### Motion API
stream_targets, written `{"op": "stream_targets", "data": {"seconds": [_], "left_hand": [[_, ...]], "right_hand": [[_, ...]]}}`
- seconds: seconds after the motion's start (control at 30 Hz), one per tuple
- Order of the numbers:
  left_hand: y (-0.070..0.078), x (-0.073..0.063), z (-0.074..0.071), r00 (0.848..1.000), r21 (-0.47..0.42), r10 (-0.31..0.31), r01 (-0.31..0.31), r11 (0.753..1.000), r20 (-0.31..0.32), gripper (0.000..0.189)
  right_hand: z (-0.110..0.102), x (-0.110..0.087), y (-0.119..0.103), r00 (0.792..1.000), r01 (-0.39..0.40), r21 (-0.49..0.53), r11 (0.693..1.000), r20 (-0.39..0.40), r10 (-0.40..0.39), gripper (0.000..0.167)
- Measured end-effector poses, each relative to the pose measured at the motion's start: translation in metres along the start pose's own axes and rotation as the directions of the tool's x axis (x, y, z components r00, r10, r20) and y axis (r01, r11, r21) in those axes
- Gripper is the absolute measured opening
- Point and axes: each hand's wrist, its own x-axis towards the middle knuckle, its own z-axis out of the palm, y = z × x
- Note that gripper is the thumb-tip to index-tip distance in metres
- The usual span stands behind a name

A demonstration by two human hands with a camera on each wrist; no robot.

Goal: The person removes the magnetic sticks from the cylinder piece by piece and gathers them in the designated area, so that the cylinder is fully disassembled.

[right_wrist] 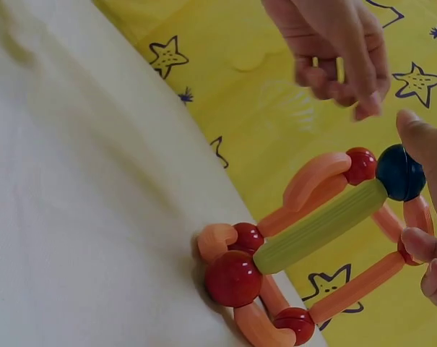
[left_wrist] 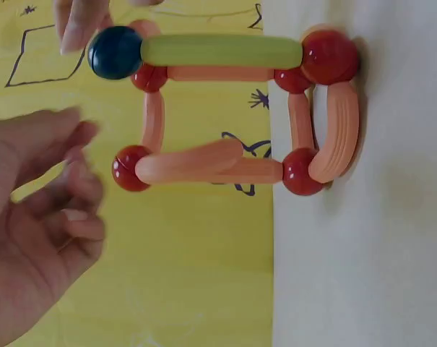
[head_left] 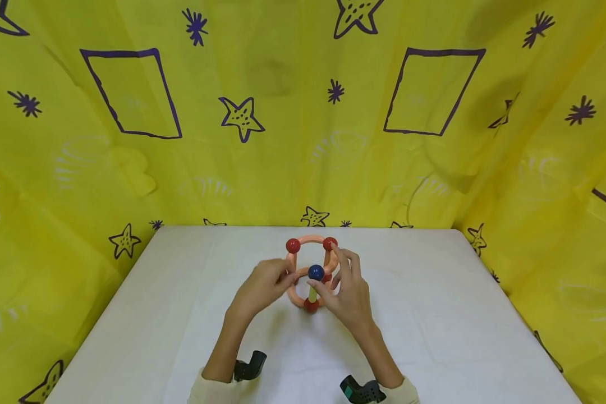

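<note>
Ball-and-rod frame in the right hand's grasp

The right thumb bears on the blue ball, a fingertip on a red ball beyond it. Below the thumb, a green rod runs down to a lower red ball at the white table. Just left of this grip, the left hand is loosely bent, holding nothing. Farther beyond the grip hangs yellow cloth with drawn stars.

White tabletop, rod-and-ball frame on it
</note>
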Motion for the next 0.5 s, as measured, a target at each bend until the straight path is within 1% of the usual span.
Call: {"op": "stream_targets", "data": {"seconds": [0.03,0.07,0.1,0.13,0.17,0.23,0.33,0.43,0.5], "left_hand": [[0.0,0.003,-0.003,0.997,-0.002,-0.011,0.011,1.0,-0.075,0.005],[-0.001,0.007,-0.004,0.99,-0.008,-0.029,0.028,1.0,-0.139,0.007],[-0.003,0.01,-0.005,0.981,-0.014,-0.048,0.046,0.999,-0.188,0.013],[-0.005,0.013,-0.005,0.972,-0.022,-0.071,0.068,0.997,-0.222,0.019],[-0.007,0.016,-0.005,0.966,-0.036,-0.094,0.088,0.996,-0.241,0.025],[-0.013,0.022,-0.001,0.961,-0.081,-0.129,0.112,0.99,-0.244,0.035],[-0.021,0.029,0.006,0.966,-0.151,-0.159,0.13,0.98,-0.202,0.045],[-0.026,0.034,0.015,0.97,-0.242,-0.179,0.135,0.961,-0.166,0.047],[-0.028,0.035,0.019,0.966,-0.321,-0.207,0.15,0.935,-0.153,0.045]], "right_hand": [[-0.001,0.0,0.0,1.0,-0.024,-0.001,1.0,-0.005,0.024,0.093],[-0.001,0.0,0.001,0.998,-0.055,-0.003,0.998,-0.006,0.055,0.097],[-0.002,-0.001,0.001,0.996,-0.095,-0.004,0.995,0.0,0.095,0.101],[-0.003,-0.002,0.001,0.99,-0.142,-0.006,0.99,0.016,0.142,0.106],[-0.003,-0.003,0.001,0.981,-0.192,-0.009,0.981,0.037,0.193,0.11],[-0.002,-0.007,0.002,0.954,-0.286,-0.031,0.958,0.087,0.288,0.117],[0.001,-0.013,0.003,0.898,-0.395,-0.099,0.913,0.171,0.407,0.124],[0.005,-0.02,0.006,0.858,-0.433,-0.155,0.888,0.229,0.459,0.126],[0.008,-0.024,0.009,0.845,-0.437,-0.163,0.884,0.263,0.466,0.126]]}}
